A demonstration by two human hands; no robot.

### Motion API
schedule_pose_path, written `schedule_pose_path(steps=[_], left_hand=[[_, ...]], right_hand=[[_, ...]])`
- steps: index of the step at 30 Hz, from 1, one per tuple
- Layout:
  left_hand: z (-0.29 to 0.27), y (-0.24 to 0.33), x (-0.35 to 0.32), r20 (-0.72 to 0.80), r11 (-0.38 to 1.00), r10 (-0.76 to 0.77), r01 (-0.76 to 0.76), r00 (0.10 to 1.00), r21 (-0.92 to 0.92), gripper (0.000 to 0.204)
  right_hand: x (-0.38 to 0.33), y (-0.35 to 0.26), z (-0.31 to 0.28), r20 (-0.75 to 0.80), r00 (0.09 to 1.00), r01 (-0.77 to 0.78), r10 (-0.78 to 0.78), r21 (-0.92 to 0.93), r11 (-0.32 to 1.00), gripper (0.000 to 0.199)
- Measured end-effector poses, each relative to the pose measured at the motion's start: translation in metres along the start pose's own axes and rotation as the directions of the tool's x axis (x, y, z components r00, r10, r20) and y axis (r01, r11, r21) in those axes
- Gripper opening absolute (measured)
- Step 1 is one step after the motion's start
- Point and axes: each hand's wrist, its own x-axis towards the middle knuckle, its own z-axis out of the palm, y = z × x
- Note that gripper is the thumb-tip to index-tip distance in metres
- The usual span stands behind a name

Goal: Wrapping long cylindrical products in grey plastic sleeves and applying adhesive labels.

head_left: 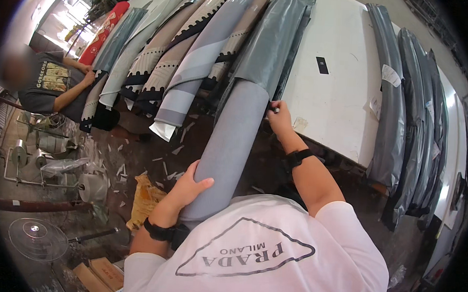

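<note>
A long roll of grey carpet (234,130) slants from my body toward the table, its far part inside a dark grey plastic sleeve (274,39). My left hand (189,185) grips the near part of the roll from its left side, thumb lying over the top. On the other side, my right hand (280,119) is closed beside the mouth of the sleeve. A small dark thing shows at its fingers; I cannot make out what it is. The roll's near end rests against or close to my white shirt.
Patterned carpet rolls (187,75) lie to the left, overhanging the white table (332,98). Plastic-wrapped rolls (387,90) lie at right. Another person (57,78) holds a roll at far left. A fan (37,239), cartons (100,276) and scraps are on the lower left.
</note>
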Motion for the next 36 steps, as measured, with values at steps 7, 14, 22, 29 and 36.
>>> schedule_pose_path(steps=[7, 14, 22, 29, 36], left_hand=[[0.000, -0.003, -0.003, -0.051, 0.992, 0.006, 0.001, 0.999, 0.123, 0.080], [0.004, -0.003, -0.005, -0.051, 0.982, 0.002, 0.008, 0.999, 0.189, 0.076], [-0.003, -0.037, 0.005, -0.060, 0.997, 0.012, -0.008, 0.998, 0.073, 0.079], [0.001, -0.037, 0.010, -0.052, 0.999, 0.018, -0.015, 0.998, 0.051, 0.080], [0.002, -0.033, 0.007, -0.052, 0.997, -0.038, 0.041, 0.998, 0.070, 0.079]], right_hand=[[-0.005, -0.007, 0.007, -0.044, 0.986, 0.165, -0.161, 0.105, 0.981, 0.020], [-0.008, 0.003, -0.002, -0.122, 0.991, 0.044, -0.055, -0.088, 0.995, 0.015], [-0.008, -0.026, -0.030, 0.071, 0.974, 0.225, -0.214, -0.261, 0.939, 0.031], [-0.007, -0.036, -0.051, 0.103, 0.975, 0.220, -0.196, -0.351, 0.910, 0.020], [-0.012, -0.050, -0.050, 0.092, 0.993, 0.109, -0.080, -0.388, 0.915, 0.014]])
